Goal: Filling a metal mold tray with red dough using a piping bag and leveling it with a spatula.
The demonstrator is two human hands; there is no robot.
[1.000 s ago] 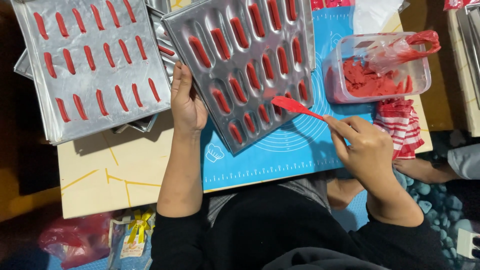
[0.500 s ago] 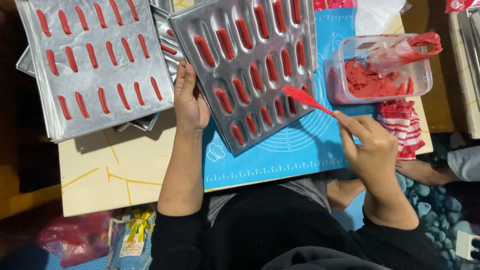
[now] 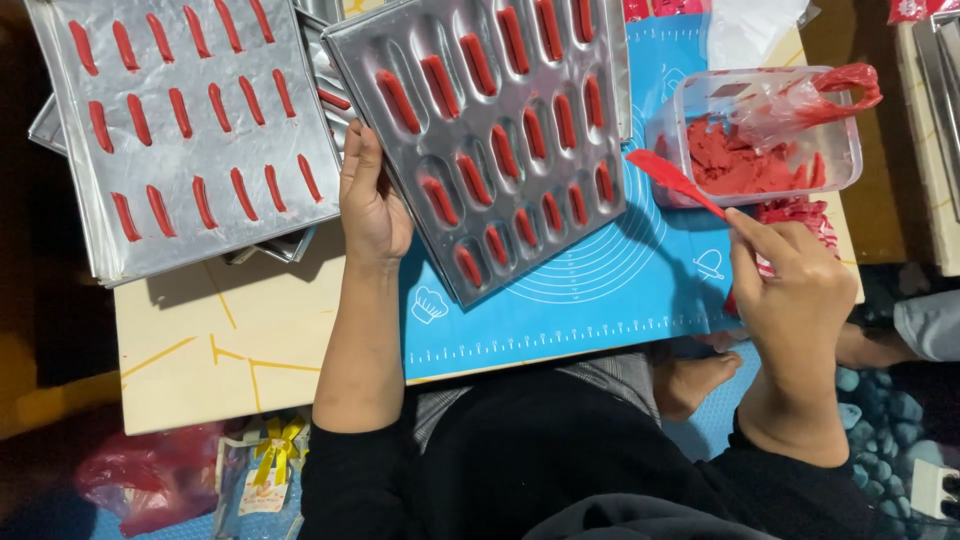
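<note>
Clear packet (image 3: 262, 470) with yellow ribbon, bottom left, beside red bag (image 3: 150, 480)

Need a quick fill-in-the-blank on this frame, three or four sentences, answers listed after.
1. The left hand grips the edge of a metal ____ with finger-shaped hollows.
2. The right hand holds a red ____ by its handle.
3. The dough in the clear plastic tub is ____ in colour.
4. Under the mold tray lies a ____ baking mat with printed rings.

Missing words: tray; spatula; red; blue
</note>
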